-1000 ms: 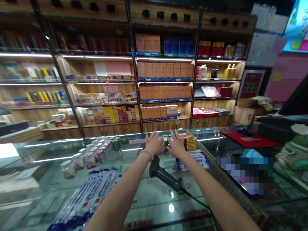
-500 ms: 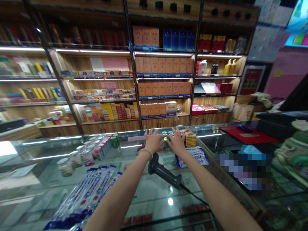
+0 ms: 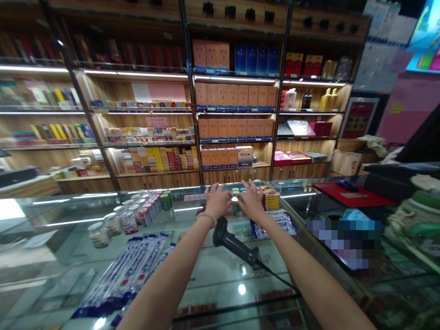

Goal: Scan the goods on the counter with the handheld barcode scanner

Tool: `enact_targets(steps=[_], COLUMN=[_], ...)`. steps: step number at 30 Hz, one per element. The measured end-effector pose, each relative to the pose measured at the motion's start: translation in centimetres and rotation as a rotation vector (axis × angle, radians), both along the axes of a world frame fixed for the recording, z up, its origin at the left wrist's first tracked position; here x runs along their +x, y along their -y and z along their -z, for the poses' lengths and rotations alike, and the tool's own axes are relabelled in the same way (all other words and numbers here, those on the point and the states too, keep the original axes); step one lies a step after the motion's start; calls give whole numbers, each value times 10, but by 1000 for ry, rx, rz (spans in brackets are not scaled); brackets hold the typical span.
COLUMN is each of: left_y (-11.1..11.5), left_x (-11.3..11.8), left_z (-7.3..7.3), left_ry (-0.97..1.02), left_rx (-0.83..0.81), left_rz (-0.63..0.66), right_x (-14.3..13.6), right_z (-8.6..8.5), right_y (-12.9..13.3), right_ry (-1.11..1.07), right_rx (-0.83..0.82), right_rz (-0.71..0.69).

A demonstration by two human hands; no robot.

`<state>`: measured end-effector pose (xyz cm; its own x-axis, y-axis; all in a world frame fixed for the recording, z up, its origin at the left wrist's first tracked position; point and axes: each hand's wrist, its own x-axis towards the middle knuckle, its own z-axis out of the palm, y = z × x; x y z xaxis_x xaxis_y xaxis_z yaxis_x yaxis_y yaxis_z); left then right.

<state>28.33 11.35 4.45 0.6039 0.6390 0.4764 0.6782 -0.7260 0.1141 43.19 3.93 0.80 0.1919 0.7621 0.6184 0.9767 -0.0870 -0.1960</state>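
Both arms stretch forward over the glass counter (image 3: 206, 284). My left hand (image 3: 216, 201) and my right hand (image 3: 251, 200) have their fingers spread, on either side of small green canisters (image 3: 235, 206). The thumbs come close to the front canister; whether they touch it I cannot tell. Part of the group behind is hidden by the hands. To the right hand's right lies a stack of yellow packs (image 3: 272, 201). Blue-and-white long packets (image 3: 280, 223) lie just nearer. A dark barcode scanner (image 3: 235, 245) rests between my forearms, its cable running right.
On the left stand rows of round jars (image 3: 99, 234), with green cans (image 3: 166, 201) at the end. More long blue-and-white packets (image 3: 129, 270) lie nearer. A red mat (image 3: 354, 195) and a green bag (image 3: 417, 220) are on the right. Stocked shelves (image 3: 237, 172) line the back.
The view has shifted slightly. Both hands keep nearly the same place and spread beside the green canisters, and the scanner and packets lie as before.
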Motion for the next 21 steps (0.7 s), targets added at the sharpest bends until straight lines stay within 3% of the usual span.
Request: enact_targets(steps=[10, 16, 21], left_y=[10, 19, 25], left_x=[-33, -59, -77], left_z=[-28, -31, -24], left_ry=[106, 125, 174], left_rx=[32, 63, 49], left_rz=[4, 24, 23], right_x=[-24, -47, -68], right_z=[-36, -36, -28], right_y=[11, 16, 20], right_ry=[-18, -38, -77], right_rx=[45, 98, 139], right_rz=[-50, -59, -75])
